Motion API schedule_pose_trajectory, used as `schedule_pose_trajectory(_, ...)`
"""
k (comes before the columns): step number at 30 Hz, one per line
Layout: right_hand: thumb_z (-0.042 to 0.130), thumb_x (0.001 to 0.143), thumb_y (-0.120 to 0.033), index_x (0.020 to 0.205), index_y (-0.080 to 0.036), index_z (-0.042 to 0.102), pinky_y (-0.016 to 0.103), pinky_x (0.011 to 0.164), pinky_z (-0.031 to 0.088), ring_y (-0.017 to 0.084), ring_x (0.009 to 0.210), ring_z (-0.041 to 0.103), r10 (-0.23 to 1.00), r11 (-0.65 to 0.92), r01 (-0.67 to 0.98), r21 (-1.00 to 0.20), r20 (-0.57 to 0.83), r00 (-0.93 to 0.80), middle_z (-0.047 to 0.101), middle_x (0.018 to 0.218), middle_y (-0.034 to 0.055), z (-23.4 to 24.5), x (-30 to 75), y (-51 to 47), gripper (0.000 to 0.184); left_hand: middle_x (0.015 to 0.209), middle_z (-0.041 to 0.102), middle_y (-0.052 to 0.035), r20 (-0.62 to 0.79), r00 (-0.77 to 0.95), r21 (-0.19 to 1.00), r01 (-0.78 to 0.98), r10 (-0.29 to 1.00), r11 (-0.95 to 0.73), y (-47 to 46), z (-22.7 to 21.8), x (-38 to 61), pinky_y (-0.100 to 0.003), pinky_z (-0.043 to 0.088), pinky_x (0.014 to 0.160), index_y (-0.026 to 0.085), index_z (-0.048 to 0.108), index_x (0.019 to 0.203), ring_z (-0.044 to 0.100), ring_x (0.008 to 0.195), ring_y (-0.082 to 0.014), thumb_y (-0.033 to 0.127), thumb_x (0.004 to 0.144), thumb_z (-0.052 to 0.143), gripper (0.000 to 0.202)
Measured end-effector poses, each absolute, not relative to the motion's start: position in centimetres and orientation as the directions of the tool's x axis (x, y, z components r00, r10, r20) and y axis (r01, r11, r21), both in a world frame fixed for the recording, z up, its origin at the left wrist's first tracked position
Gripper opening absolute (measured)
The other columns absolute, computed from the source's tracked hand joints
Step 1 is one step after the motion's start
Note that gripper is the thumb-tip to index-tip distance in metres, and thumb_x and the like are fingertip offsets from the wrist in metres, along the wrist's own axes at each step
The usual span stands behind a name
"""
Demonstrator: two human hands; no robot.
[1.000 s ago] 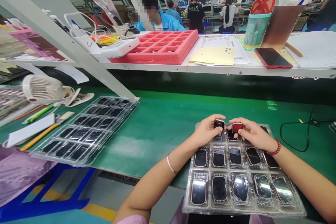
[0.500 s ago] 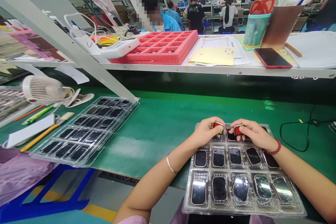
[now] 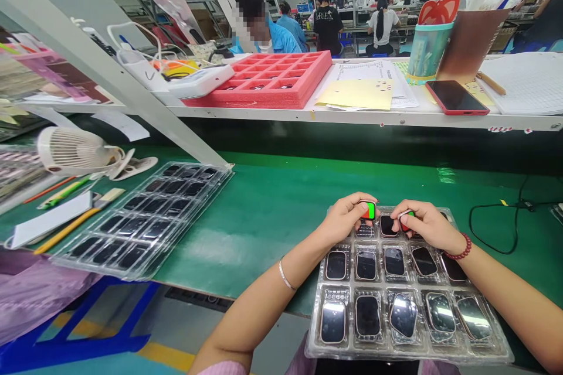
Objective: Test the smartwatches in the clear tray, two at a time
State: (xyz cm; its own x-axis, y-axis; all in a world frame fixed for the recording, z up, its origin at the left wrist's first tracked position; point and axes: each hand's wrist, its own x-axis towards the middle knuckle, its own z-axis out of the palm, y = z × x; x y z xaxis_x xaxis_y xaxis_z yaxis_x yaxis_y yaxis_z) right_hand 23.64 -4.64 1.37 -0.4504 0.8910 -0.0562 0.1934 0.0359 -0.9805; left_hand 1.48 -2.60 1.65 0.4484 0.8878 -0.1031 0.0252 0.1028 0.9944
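My left hand (image 3: 350,215) is closed on a smartwatch (image 3: 369,210) whose lit screen shows red and green. Between the fingers of my right hand (image 3: 424,221) is a second smartwatch (image 3: 406,221), its screen also red and green and partly covered by the thumb. Both are held just above the far row of a clear plastic tray (image 3: 382,353). Dark-screened watch bodies, such as one watch (image 3: 367,315) near the front edge, lie in its pockets. Some sit tilted. The tray overhangs the table's near edge.
To the left, another clear tray (image 3: 152,266) holds dark watch bodies, beside a brush (image 3: 74,227) and a white fan (image 3: 73,149). A shelf (image 3: 352,119) spans the back with a red foam tray (image 3: 303,91) and a phone (image 3: 457,98). A black cable (image 3: 492,206) lies at right.
The left watch has turned, exposing more of its screen, now red and green. The right watch's screen has gone from red to red and green as that hand shifted slightly.
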Motion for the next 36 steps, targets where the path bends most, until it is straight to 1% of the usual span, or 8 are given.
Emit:
schedule_pose_trajectory(9,0.053,0.084,-0.024,0.090,-0.018,0.060,0.023,0.050,0.045,0.013,0.059,0.055,0.914,0.082,0.236,-0.968,-0.021,-0.404,0.068,0.074,0.0037,1.71,23.65,-4.50,0.011,0.095,0.067,-0.0091,-0.098,0.450,0.995,0.033,0.888,0.094,-2.66,1.72,1.57,-0.021,0.040,0.053,0.014,0.058,0.110,0.063,0.072,-0.0144,0.035,0.084,0.054,0.033)
schedule_pose_trajectory(14,0.054,0.083,-0.023,0.096,-0.019,0.057,0.024,0.050,0.042,0.014,0.064,0.057,0.917,0.096,0.240,-0.966,-0.008,-0.399,0.067,0.081,0.0043,1.58,23.62,-4.47,0.013,0.097,0.067,-0.0093,-0.086,0.460,0.995,-0.005,0.884,0.100,-2.70,1.53,1.56,-0.021,0.040,0.053,0.014,0.057,0.113,0.063,0.074,-0.0145,0.029,0.081,0.058,0.035)
schedule_pose_trajectory(17,0.054,0.083,-0.023,0.099,-0.020,0.056,0.024,0.050,0.042,0.014,0.063,0.056,0.916,0.122,0.234,-0.965,0.019,-0.401,0.066,0.084,0.0044,1.56,23.57,-4.47,0.016,0.097,0.067,-0.0091,-0.084,0.460,0.995,-0.011,0.884,0.100,-2.71,1.43,1.55,-0.021,0.040,0.054,0.014,0.056,0.113,0.063,0.074,-0.0140,0.024,0.080,0.059,0.036)
schedule_pose_trajectory(20,0.055,0.082,-0.021,0.102,-0.020,0.055,0.026,0.057,0.046,0.016,0.071,0.059,0.914,0.137,0.217,-0.966,0.039,-0.403,0.067,0.087,0.0049,1.49,23.53,-4.45,0.019,0.096,0.068,-0.0080,-0.066,0.467,0.995,-0.041,0.882,0.096,-2.70,1.36,1.54,-0.022,0.043,0.059,0.015,0.057,0.113,0.063,0.074,-0.0139,0.021,0.077,0.061,0.036)
schedule_pose_trajectory(23,0.056,0.082,-0.019,0.104,-0.020,0.053,0.030,0.068,0.049,0.018,0.081,0.061,0.908,0.148,0.180,-0.972,0.061,-0.415,0.066,0.090,0.0056,1.35,23.52,-4.40,0.022,0.096,0.068,-0.0074,-0.044,0.474,0.994,-0.071,0.880,0.088,-2.66,1.24,1.54,-0.027,0.048,0.070,0.015,0.058,0.112,0.063,0.076,-0.0141,0.019,0.075,0.063,0.037)
schedule_pose_trajectory(26,0.055,0.083,-0.018,0.107,-0.020,0.052,0.031,0.070,0.050,0.018,0.083,0.062,0.900,0.138,0.165,-0.977,0.054,-0.431,0.066,0.093,0.0062,1.22,23.54,-4.36,0.024,0.094,0.068,-0.0072,-0.036,0.472,0.993,-0.086,0.881,0.087,-2.60,1.04,1.57,-0.030,0.049,0.077,0.015,0.058,0.111,0.062,0.078,-0.0145,0.018,0.074,0.064,0.037)
schedule_pose_trajectory(33,0.054,0.083,-0.017,0.110,-0.021,0.050,0.033,0.075,0.051,0.019,0.089,0.062,0.890,0.134,0.158,-0.978,0.049,-0.453,0.065,0.095,0.0068,1.23,23.56,-4.41,0.028,0.091,0.067,-0.0064,-0.027,0.476,0.991,-0.100,0.879,0.085,-2.60,0.87,1.70,-0.029,0.049,0.075,0.014,0.058,0.109,0.062,0.079,-0.0142,0.016,0.073,0.064,0.036)
schedule_pose_trajectory(36,0.052,0.084,-0.017,0.109,-0.021,0.051,0.032,0.072,0.051,0.019,0.087,0.062,0.888,0.145,0.162,-0.976,0.056,-0.456,0.066,0.094,0.0066,1.31,23.55,-4.44,0.025,0.090,0.067,-0.0066,-0.036,0.476,0.991,-0.098,0.879,0.093,-2.68,1.04,1.72,-0.029,0.050,0.074,0.014,0.059,0.106,0.062,0.082,-0.0152,0.017,0.074,0.064,0.032)
